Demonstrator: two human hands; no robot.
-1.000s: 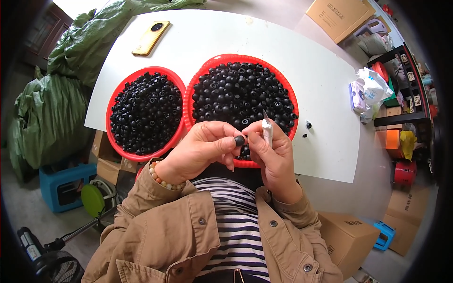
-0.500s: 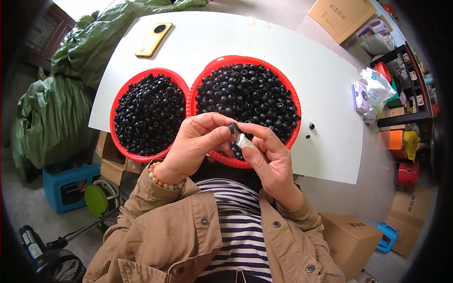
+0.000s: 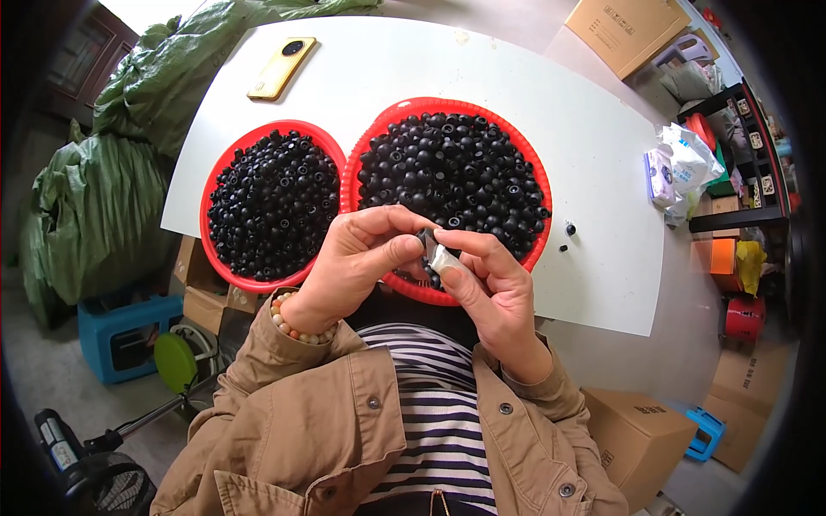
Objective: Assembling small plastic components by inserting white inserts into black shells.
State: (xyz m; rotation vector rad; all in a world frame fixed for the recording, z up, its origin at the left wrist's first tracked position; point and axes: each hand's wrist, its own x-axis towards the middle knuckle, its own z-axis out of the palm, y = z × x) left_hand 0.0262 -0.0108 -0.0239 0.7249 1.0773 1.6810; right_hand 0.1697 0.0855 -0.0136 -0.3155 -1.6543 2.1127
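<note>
Above the near edge of the right red basket (image 3: pixel 544 182), both my hands meet. My left hand (image 3: pixel 340 258) pinches a small black round cap (image 3: pixel 424 233) between thumb and forefinger; the fingers cover most of it. My right hand (image 3: pixel 492 292) is closed on a small thin blade (image 3: pixel 432 247) whose handle end is wrapped in white material (image 3: pixel 446 261). The blade lies against or right beside the cap; exact contact is hard to see. Black round caps (image 3: pixel 456 163), several with open hollow ends, fill the right basket. The left red basket (image 3: pixel 206 202) holds smaller-looking black caps (image 3: pixel 275 202).
The baskets stand on a white table (image 3: pixel 602 172). A gold phone (image 3: pixel 280 73) lies at the far left, and two loose black pieces (image 3: pixel 570 230) lie on the right. Green sacks (image 3: pixel 95 206), a blue stool (image 3: pixel 112 344) and cardboard boxes (image 3: pixel 637 443) surround the table.
Both hands keep almost the same pose, with only a slight shift of the fingers at the cap. The baskets appear marginally higher in the picture.
</note>
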